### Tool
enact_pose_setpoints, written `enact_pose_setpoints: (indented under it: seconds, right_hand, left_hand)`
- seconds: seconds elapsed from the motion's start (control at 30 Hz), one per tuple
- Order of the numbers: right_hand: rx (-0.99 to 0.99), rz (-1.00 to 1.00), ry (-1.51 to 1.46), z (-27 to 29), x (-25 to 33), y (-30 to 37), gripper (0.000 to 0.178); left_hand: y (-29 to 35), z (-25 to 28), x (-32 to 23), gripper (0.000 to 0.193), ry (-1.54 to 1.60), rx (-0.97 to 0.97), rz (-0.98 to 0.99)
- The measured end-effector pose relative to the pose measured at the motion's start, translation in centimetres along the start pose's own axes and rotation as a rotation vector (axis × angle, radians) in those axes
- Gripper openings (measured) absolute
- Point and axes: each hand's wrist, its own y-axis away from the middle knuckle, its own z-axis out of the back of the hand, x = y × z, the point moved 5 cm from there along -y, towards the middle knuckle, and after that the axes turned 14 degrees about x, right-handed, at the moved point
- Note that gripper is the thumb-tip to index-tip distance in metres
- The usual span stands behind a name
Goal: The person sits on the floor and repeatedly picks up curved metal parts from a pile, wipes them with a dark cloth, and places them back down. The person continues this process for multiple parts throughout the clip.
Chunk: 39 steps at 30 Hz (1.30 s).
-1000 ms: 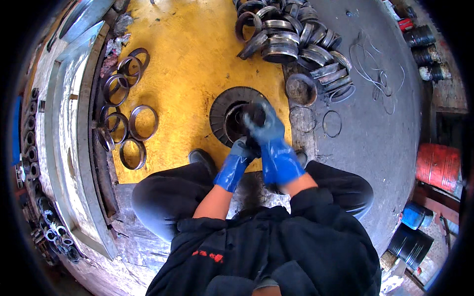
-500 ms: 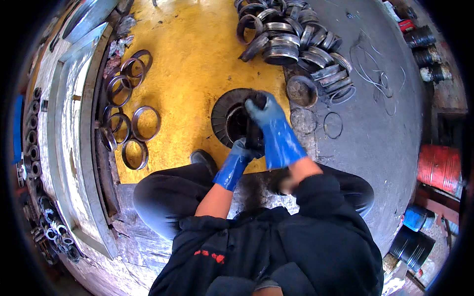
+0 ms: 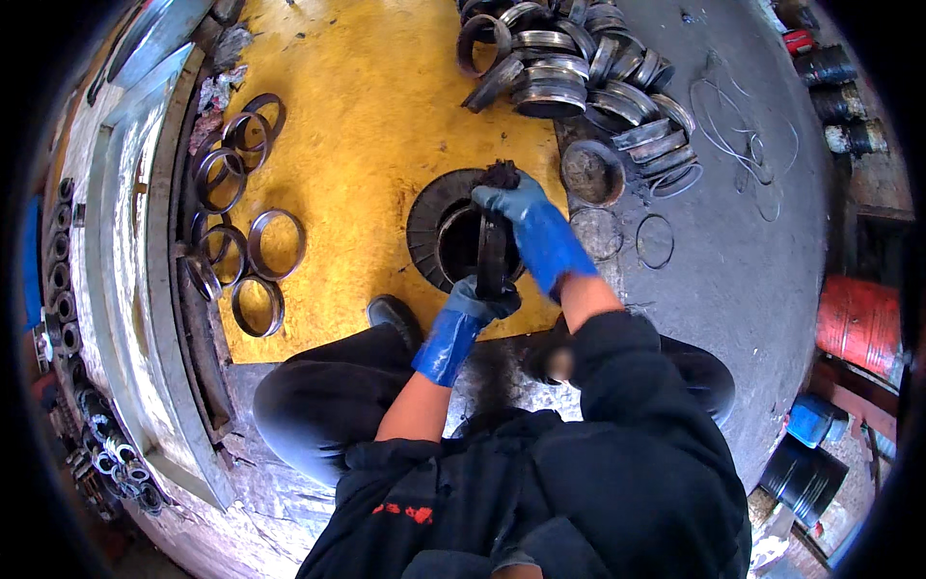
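In blue gloves, both my hands are at a dark metal ring (image 3: 492,253) stood on edge in front of me. My left hand (image 3: 484,297) has its fingers closed around the ring's near end. At the far end my right hand (image 3: 514,201) is closed on a dark, crumpled rag (image 3: 500,175) against the rim. Below the ring sits a round black tub-like container (image 3: 424,230) with a wide ribbed rim and a dark opening. Its right side is partly hidden by the ring and my right glove.
Several bare rings (image 3: 276,245) lie on the yellow floor (image 3: 357,116) at left, beside a metal-framed ledge (image 3: 116,261). A heap of grimy rings (image 3: 550,92) lies at the far right of the tub. Loose wire (image 3: 738,154) and a red drum (image 3: 860,326) are further right.
My right hand and the rag have shifted slightly along the ring's far rim. The ring now shows more edge-on and upright, with my left hand still gripping its near end.
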Motion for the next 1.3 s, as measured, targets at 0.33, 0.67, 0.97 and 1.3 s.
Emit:
enact_pose_setpoints:
  seconds: [0.33,0.67,0.97,1.3]
  right_hand:
    - [-0.195,0.051,0.143,2.6,-1.4,-1.6,0.030]
    - [-0.372,0.939,0.956,-4.1,-3.0,11.1,0.070]
    - [0.042,-0.029,0.061,2.5,-1.9,-1.3,0.032]
    - [-0.232,0.207,0.236,1.7,-1.8,0.6,0.048]
  left_hand:
    - [-0.1,0.5,-1.8,0.024,-0.284,-0.014,-0.010]
    - [-1.0,1.2,0.0,0.033,0.325,0.044,0.004]
    - [0.7,0.7,0.3,0.028,-0.007,0.007,0.018]
    - [-0.6,0.5,-1.9,0.030,0.126,0.066,-0.063]
